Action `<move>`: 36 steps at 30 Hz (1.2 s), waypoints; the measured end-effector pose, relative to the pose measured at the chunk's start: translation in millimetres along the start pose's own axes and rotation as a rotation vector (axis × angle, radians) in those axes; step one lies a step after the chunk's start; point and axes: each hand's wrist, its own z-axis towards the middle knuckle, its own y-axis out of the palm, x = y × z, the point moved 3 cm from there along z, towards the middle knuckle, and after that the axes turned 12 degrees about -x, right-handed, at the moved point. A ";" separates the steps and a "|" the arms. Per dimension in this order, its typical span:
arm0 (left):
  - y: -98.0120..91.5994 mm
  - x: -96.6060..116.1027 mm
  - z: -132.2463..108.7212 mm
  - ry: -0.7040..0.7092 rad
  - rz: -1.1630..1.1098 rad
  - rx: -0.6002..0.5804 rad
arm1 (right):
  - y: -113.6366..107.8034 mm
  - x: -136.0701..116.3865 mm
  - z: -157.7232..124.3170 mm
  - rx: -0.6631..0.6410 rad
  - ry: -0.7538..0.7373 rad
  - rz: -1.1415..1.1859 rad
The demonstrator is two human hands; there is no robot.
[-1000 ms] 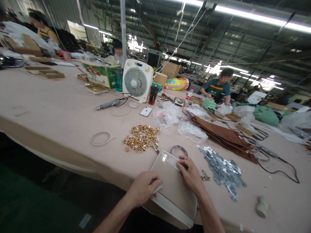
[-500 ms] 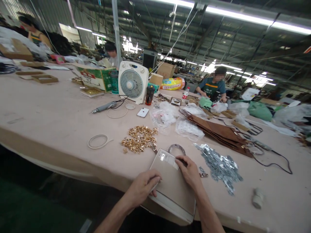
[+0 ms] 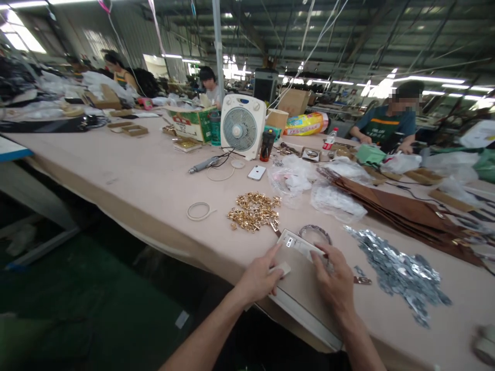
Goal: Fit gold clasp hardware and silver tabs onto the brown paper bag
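Observation:
A flat beige panel [image 3: 299,281] lies at the table's front edge, with a pale strip and a small white label near its far end. My left hand [image 3: 261,275] is over the panel's left side, its thumb and fingers closed on a small whitish piece [image 3: 285,268]. On the panel's right side rests my right hand [image 3: 333,275], fingers bent and somewhat apart near the strip; nothing shows in its grasp. Just beyond the panel are a dark ring-shaped roll [image 3: 315,233] and a heap of gold metal fittings [image 3: 253,212]. Silver metal plates [image 3: 402,268] are piled to the right.
Brown leather pieces [image 3: 402,216] and plastic bags [image 3: 336,201] lie at the right. A fan [image 3: 243,126], a phone [image 3: 257,172], a tool [image 3: 203,165] and a white tape roll [image 3: 198,211] are farther back. A person [image 3: 390,121] works across the table.
The view has turned left, so things appear farther right. My left hand has moved up the panel, and the whitish piece now shows in it. My right hand's fingers have spread a little.

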 end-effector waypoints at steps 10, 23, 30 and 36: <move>-4.4 5.3 -5.1 0.018 0.083 -0.051 | 37.6 -45.1 -10.9 -0.507 -0.264 0.097; -5.9 -4.9 0.9 -0.009 -0.019 -0.072 | 37.0 -33.2 -21.2 -0.420 -0.173 0.194; -1.5 3.0 1.1 -0.021 0.034 0.027 | 35.0 -34.0 -21.2 -0.381 -0.186 0.187; -0.4 -2.5 8.0 -0.081 -0.100 0.186 | 36.5 -43.9 -41.0 -0.317 -0.264 0.221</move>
